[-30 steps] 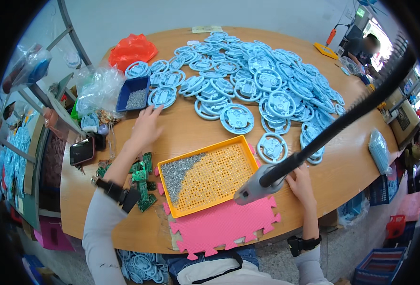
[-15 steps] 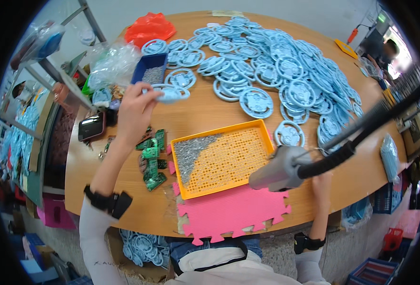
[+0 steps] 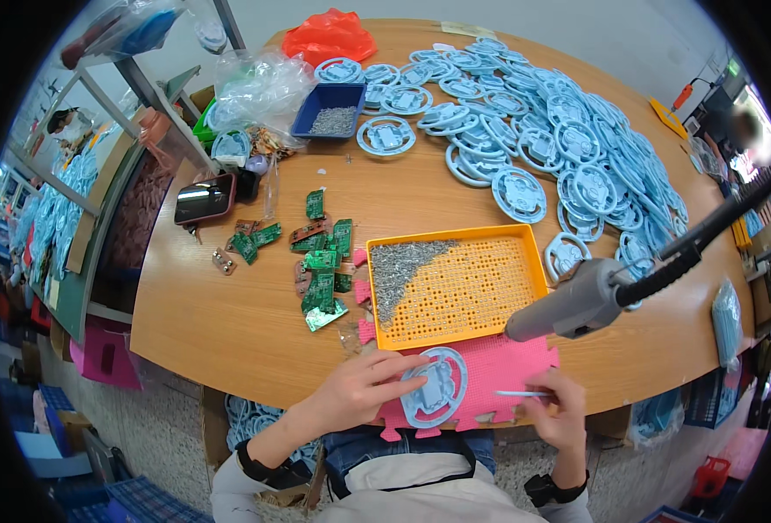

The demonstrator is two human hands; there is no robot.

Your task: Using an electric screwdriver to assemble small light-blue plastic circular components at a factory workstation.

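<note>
On the pink foam mat (image 3: 507, 366) at the table's near edge lies a light blue, toy steering-wheel-shaped plastic part (image 3: 438, 388), its moulded inner side up. My left hand (image 3: 359, 388) grips its left side, thumb and fingers on the rim and middle. To the right, my right hand (image 3: 561, 410) pinches a thin, pale blue flat piece (image 3: 522, 393), seen edge-on. Just beyond the mat is a yellow tray (image 3: 455, 342) with a perforated plate, many small screws heaped at its left. A grey power screwdriver (image 3: 568, 305) hangs over the tray's right corner.
A large heap of blue wheel parts (image 3: 560, 131) covers the far right. Green circuit boards (image 3: 323, 261) lie left of the tray. Farther back are a blue bin (image 3: 298, 126) of small metal pieces, a red bag (image 3: 329, 37), clear plastic bags (image 3: 259, 91) and a phone (image 3: 205, 199).
My left hand has brought a blue wheel part from beside the blue bin down to the mat. My right hand has come in left to the mat, a thin piece now visible in it.
</note>
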